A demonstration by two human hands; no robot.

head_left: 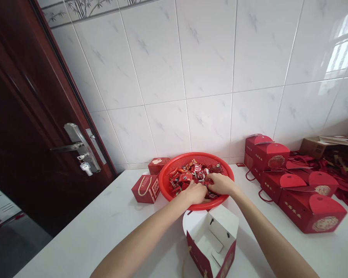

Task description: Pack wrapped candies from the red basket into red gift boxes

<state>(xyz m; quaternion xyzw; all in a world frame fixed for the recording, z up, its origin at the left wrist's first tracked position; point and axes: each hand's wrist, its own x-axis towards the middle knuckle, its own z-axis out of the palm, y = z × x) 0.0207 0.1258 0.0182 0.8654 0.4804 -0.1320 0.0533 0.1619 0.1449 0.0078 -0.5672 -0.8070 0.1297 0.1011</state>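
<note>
Both of my hands reach into a round red plastic basket [165,186] filled with small red wrapped candies [186,177]. My left hand [196,192] is bent over the candies near the middle of the basket, its fingertips hidden among them. At the right side of the basket, my right hand [219,183] has curled fingers down in the candies, and I cannot make out what they hold. Just in front of the basket, between my forearms, stands an open red box [200,255] with a white inside; its flaps are up and no candy shows in it.
Two small red boxes [146,189] sit left of the basket. Several closed red gift boxes [310,208] are stacked at the right, with a brown carton [313,148] and red ribbons behind. A tiled wall [208,127] backs the white table [116,220]; a dark door [31,96] is at left.
</note>
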